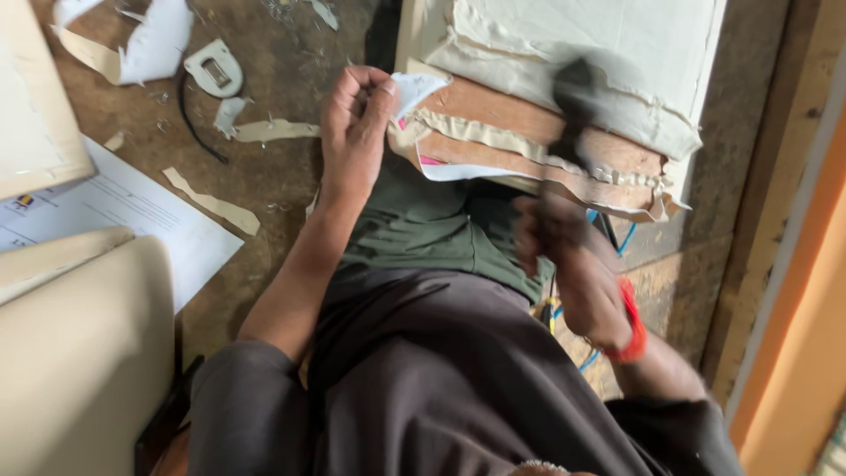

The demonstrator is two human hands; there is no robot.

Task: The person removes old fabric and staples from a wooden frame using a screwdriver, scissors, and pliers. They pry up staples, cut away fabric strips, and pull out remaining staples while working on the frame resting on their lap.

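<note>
Cream fabric edge (414, 92) is pinched taut by left hand (357, 123) over wooden frame (529, 132), frame centre, for fastening. Blurred hammer (571, 106) is gripped in closed right hand (564, 256). Floor (264, 167) is littered with offcuts.

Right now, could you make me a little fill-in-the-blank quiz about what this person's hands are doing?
1. The left hand pinches a corner of ____ fabric at the edge of the wooden frame.
2. The right hand, blurred, grips the handle of a ____.
3. A ____ band sits on the right wrist.
4. Pale scraps lie on the ____.

Missing words: white; hammer; red; floor
</note>
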